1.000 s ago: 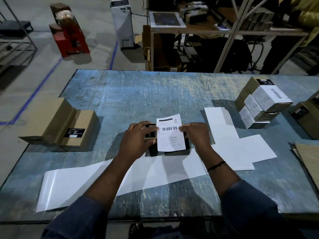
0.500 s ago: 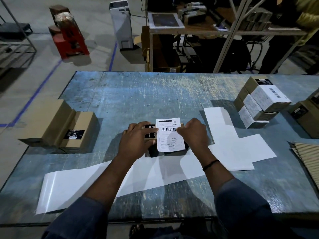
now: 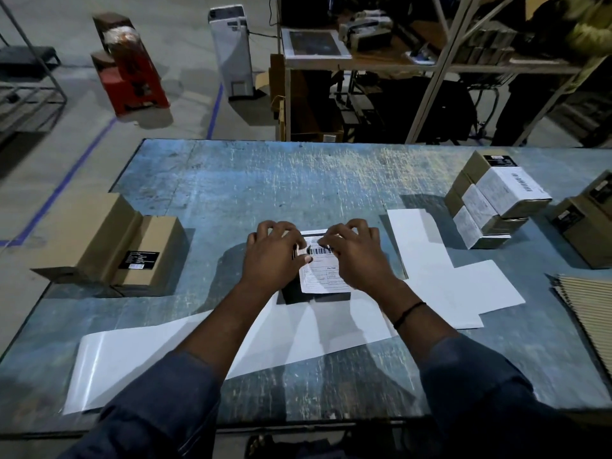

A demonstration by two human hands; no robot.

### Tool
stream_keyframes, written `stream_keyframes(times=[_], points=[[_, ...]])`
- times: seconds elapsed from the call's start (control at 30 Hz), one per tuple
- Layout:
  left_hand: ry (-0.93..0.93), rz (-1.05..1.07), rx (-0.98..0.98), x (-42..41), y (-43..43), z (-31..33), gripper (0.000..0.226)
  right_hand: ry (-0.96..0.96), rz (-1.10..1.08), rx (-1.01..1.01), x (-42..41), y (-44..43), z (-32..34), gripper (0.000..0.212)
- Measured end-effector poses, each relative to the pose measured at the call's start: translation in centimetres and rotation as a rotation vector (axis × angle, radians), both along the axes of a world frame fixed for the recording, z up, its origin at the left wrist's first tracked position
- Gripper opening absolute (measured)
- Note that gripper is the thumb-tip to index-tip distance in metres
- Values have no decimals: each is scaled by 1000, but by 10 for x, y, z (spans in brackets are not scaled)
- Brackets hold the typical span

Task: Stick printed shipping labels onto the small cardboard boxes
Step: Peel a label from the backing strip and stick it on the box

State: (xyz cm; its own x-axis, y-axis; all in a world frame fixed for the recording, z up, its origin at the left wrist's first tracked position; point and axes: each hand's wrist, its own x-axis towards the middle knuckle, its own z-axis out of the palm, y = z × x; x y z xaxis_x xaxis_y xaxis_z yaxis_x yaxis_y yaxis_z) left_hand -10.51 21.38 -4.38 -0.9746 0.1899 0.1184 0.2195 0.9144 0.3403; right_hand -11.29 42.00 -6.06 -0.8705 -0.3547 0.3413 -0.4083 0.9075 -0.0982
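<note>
A small cardboard box (image 3: 292,293) stands at the middle of the table, mostly hidden under my hands, with only its dark front side showing. A white shipping label (image 3: 323,277) with a barcode lies on its top. My left hand (image 3: 272,257) covers the box's left side, fingers curled over the far edge and thumb on the label. My right hand (image 3: 358,256) rests arched on the label's right half, its fingertips pressing near the barcode.
Two unlabelled brown boxes (image 3: 132,240) lie at the table's left edge. A stack of labelled boxes (image 3: 496,200) and another brown box (image 3: 592,223) stand at the right. White backing sheets (image 3: 447,276) lie around my arms, and a corrugated sheet (image 3: 589,306) sits far right. The blue table (image 3: 265,180) ends close to me.
Both hands have moved inward onto the label. The right hand went from holding its edge to pressing on its top. The label now lies flatter on the box.
</note>
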Motion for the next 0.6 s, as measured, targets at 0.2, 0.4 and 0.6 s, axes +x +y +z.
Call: stream_keyframes(times=[0.2, 0.4, 0.6], points=[[-110, -158, -139, -8, 1, 0, 48, -193, 101, 42, -8, 5, 4, 57], [-264, -192, -104, -19, -3, 4, 48, -481, 115, -6, -25, 9, 16, 51], [-340, -171, -93, -22, -9, 4, 45, -685, 112, 26, -41, 18, 29, 36]])
